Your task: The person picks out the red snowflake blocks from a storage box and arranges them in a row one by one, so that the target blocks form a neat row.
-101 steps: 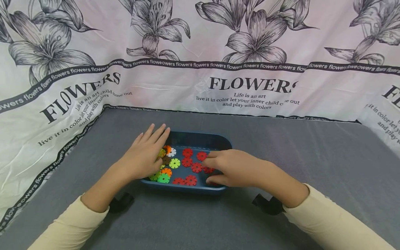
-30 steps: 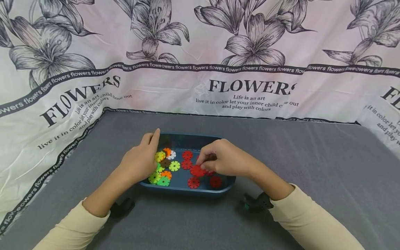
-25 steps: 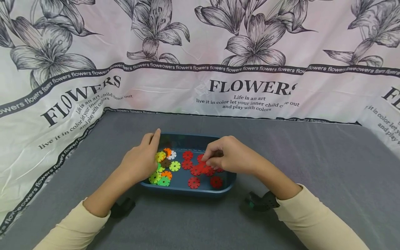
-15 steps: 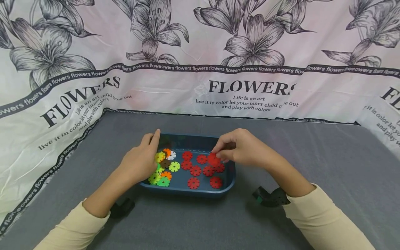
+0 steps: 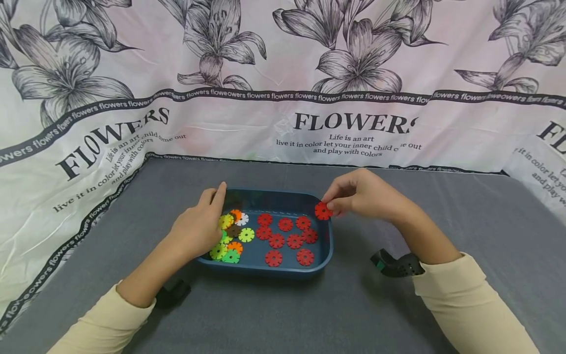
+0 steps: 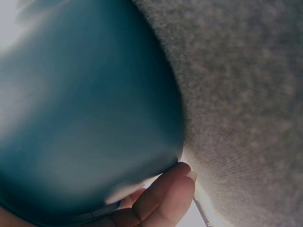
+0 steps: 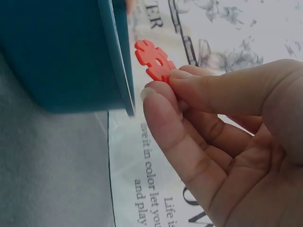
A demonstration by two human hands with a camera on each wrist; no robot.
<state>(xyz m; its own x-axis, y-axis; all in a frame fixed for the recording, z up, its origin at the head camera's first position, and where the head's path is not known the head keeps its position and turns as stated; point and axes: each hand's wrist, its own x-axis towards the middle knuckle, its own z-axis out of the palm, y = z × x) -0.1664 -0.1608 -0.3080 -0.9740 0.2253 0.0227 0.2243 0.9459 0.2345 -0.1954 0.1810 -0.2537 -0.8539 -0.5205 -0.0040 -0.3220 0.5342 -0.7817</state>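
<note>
My right hand [image 5: 369, 194] pinches a red notched plastic disc [image 5: 323, 211], a snowflake-style building piece, between thumb and index finger. In the head view the disc overlaps the back right corner of the dark blue plastic tub [image 5: 265, 270]; the right wrist view shows the disc [image 7: 157, 61] just outside the rim. At the tub's left end my left hand [image 5: 196, 223] grips the wall, its fingertips [image 6: 177, 198] curled against the outside in the left wrist view. Several red discs [image 5: 294, 241] lie in the tub's right half. Yellow, green, orange, brown and white discs [image 5: 246, 235] crowd its left side, partly hidden by the hand.
The tub stands on a grey cloth-covered table [image 5: 265, 314]. Behind it hangs a white curtain [image 5: 247, 128] printed with flowers and lettering. A black strap device [image 5: 398, 264] sits on the right wrist, and another [image 5: 172, 295] on the left.
My right hand has lifted a red disc from among the others and carried it right and upward to the tub's right rim. The left hand, spread flat earlier, now grips the left wall.
</note>
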